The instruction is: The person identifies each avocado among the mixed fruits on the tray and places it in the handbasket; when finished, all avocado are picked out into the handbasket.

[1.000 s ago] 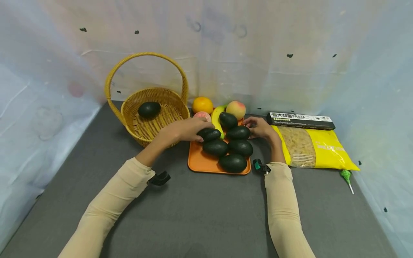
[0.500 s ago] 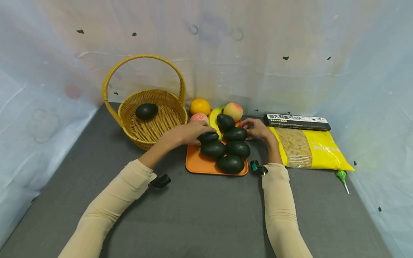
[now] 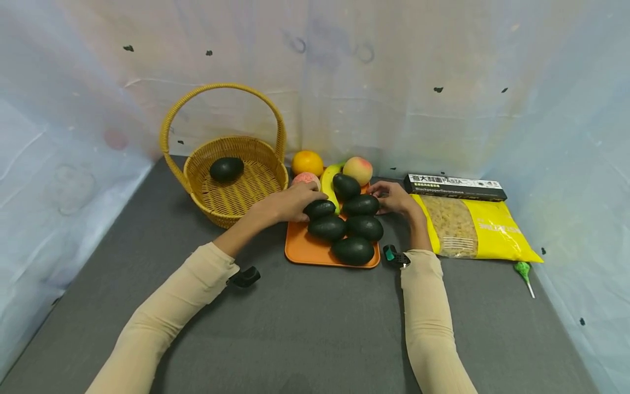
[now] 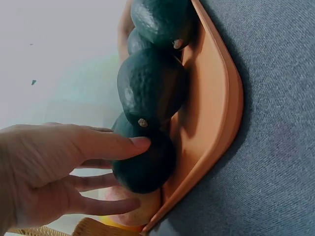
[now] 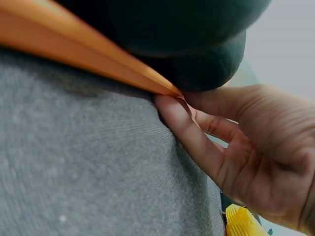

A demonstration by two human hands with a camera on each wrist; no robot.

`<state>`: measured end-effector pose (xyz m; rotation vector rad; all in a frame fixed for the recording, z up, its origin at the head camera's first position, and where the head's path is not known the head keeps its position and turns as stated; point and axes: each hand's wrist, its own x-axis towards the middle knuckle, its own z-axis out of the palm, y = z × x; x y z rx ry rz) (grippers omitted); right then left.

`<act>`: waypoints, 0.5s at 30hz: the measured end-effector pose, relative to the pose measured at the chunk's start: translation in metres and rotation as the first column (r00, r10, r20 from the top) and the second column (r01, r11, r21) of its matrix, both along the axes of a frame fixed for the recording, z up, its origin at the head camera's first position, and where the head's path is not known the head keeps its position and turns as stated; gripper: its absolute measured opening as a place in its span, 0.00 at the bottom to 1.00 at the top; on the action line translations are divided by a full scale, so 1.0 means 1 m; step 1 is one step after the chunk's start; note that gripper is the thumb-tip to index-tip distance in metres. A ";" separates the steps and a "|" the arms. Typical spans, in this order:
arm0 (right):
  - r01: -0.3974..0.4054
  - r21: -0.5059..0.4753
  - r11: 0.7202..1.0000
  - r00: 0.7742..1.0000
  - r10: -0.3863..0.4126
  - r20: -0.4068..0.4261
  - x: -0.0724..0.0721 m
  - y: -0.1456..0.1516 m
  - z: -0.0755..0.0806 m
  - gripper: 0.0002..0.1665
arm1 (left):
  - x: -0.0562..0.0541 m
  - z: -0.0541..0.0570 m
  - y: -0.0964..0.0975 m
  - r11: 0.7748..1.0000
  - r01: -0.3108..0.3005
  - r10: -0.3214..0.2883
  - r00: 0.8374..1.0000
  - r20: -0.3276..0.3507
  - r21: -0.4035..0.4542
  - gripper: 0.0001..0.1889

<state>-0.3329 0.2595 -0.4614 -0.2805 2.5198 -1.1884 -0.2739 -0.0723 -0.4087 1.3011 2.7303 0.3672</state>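
My left hand (image 3: 289, 202) grips a dark green avocado (image 3: 320, 209) at the left side of an orange tray (image 3: 307, 253). In the left wrist view its thumb lies across that avocado (image 4: 147, 169), with the fingers spread along the far side. At the tray's right edge, my right hand (image 3: 392, 197) pinches the rim between thumb and forefinger, as the right wrist view of the tray (image 5: 98, 54) shows. Several more avocados (image 3: 353, 250) crowd the tray, with a banana (image 3: 330, 180), a peach (image 3: 358, 171), a pinkish round fruit (image 3: 306, 178) and an orange (image 3: 307, 163) behind them.
Left of the tray stands a tall-handled wicker basket (image 3: 236, 200) with one avocado (image 3: 227, 169) inside. To the right lie a black pasta box (image 3: 455, 187), a yellow pasta bag (image 3: 497, 230) and a green lollipop (image 3: 523, 268). Pale sheeting (image 3: 344, 71) hangs around the grey table (image 3: 315, 323).
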 end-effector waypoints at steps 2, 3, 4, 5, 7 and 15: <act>-0.003 -0.002 1.000 1.000 0.003 0.000 0.000 0.000 0.000 0.22 | 0.000 -0.001 0.001 1.000 -0.003 0.003 1.000 0.003 0.008 0.35; -0.003 -0.002 1.000 1.000 0.003 0.000 -0.001 0.000 0.000 0.22 | 0.000 -0.001 0.001 1.000 -0.005 0.005 1.000 0.000 0.010 0.35; -0.003 -0.001 1.000 1.000 0.003 -0.001 -0.001 0.001 0.000 0.22 | 0.001 -0.002 0.001 1.000 -0.004 0.005 1.000 -0.007 0.012 0.35; -0.001 0.000 1.000 1.000 0.001 -0.002 0.000 0.001 0.000 0.22 | 0.001 -0.002 0.001 1.000 -0.006 0.007 1.000 -0.015 0.013 0.33; 0.003 -0.001 1.000 1.000 -0.003 0.000 0.000 0.001 0.001 0.22 | 0.001 -0.002 0.002 1.000 -0.006 0.006 1.000 -0.027 0.016 0.31; 0.000 -0.003 1.000 1.000 0.000 0.009 0.002 0.001 0.002 0.22 | 0.004 -0.001 -0.001 0.996 -0.058 0.061 0.998 -0.032 0.072 0.31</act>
